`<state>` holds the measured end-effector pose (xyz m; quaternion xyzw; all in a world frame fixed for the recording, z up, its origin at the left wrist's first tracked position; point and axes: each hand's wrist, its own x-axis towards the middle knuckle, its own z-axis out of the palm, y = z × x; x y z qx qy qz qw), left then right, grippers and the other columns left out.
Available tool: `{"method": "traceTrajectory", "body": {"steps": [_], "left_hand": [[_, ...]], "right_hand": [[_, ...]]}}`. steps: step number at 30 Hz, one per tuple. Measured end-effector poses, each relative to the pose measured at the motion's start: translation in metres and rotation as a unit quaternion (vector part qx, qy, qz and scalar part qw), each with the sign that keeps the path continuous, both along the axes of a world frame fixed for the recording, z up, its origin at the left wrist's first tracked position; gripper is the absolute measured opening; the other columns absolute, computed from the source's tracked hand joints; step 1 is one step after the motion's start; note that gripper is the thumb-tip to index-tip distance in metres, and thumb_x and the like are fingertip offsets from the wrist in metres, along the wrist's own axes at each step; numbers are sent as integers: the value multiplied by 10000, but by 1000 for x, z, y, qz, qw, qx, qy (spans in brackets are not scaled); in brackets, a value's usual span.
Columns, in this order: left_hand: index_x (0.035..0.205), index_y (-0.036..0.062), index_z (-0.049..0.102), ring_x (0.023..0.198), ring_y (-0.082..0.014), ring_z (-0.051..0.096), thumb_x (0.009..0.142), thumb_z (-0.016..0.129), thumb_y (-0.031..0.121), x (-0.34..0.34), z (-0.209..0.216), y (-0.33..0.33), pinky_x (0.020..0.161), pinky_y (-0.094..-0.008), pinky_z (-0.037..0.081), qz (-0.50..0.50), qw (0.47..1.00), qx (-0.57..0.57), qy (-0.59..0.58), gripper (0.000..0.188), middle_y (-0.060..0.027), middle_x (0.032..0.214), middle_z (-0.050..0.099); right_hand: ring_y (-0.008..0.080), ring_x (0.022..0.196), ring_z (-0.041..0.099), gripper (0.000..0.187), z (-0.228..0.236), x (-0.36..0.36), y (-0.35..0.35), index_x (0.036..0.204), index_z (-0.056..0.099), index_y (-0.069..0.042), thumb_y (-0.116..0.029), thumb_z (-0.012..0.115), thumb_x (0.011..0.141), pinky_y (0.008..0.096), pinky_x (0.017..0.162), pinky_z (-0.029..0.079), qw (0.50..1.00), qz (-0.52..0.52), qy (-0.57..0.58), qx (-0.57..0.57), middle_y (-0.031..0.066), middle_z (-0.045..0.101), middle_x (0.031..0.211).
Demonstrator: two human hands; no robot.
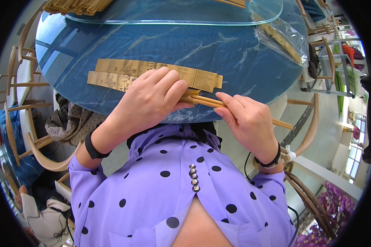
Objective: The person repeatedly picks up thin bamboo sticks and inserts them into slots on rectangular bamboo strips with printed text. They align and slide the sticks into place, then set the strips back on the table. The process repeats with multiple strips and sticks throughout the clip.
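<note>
My left hand (152, 92) is closed at the table's near edge around a brown paper chopstick sleeve (187, 98), most of it hidden under the fingers. A pair of wooden chopsticks (207, 101) is pinched between thumb and fingers of my right hand (247, 119). Their left ends reach the mouth of that sleeve, while the other ends (282, 123) stick out past my right wrist. Flat on the table beyond my left hand lie more printed golden-brown paper sleeves (111, 66), side by side and partly overlapped by my knuckles.
The round blue marbled table (152, 45) carries a glass turntable (173, 22). A stack of tan strips (76, 5) sits at far left, and a clear plastic bag (282, 39) with tan contents at right. Wooden chairs (49, 162) stand around; a patterned brown cloth (76, 123) is at left.
</note>
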<state>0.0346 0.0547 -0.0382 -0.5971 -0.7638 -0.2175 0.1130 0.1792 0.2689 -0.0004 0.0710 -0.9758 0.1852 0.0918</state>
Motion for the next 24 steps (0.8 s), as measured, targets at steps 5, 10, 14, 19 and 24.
{"method": "traceTrajectory", "body": {"steps": [5, 10, 14, 19, 24], "left_hand": [[1239, 88, 684, 1099, -237, 548, 859, 634, 667, 15, 8, -10, 962, -430, 463, 114, 973, 169, 107, 693, -53, 1173, 580], [1003, -31, 665, 714, -56, 476, 1052, 604, 359, 51, -5, -15, 597, -202, 368, 128, 745, 369, -541, 398, -48, 929, 580], [890, -31, 616, 686, -35, 456, 1082, 562, 200, 52, 5, -1, 572, -209, 357, 153, 690, 428, -563, 306, -5, 795, 557], [842, -19, 620, 639, -17, 443, 1066, 587, 143, 54, 11, 0, 546, -198, 337, 180, 703, 428, -539, 279, 4, 738, 581], [849, -21, 625, 600, 9, 456, 1055, 605, 128, 57, 9, -3, 518, -186, 335, 181, 663, 443, -575, 255, 4, 742, 639]], "right_hand": [[255, 602, 591, 280, -8, -5, -8, 1087, 693, -5, -241, 723, 941, 369, 528, 466, 994, -55, 45, -81, 93, 588, 717], [245, 593, 570, 312, -17, -9, -34, 1163, 692, -7, -222, 728, 940, 357, 512, 451, 985, -71, 108, -110, 92, 573, 727], [224, 581, 535, 352, -18, -16, -57, 1229, 683, -3, -204, 725, 943, 350, 500, 434, 985, -63, 132, -97, 75, 527, 720], [229, 584, 509, 339, -10, -15, -65, 1273, 673, 1, -151, 684, 971, 354, 528, 426, 987, -75, 119, -77, 90, 505, 715], [242, 592, 514, 328, -13, -17, -68, 1293, 664, -6, -131, 655, 990, 360, 548, 436, 987, -71, 115, -86, 107, 532, 741]]}}
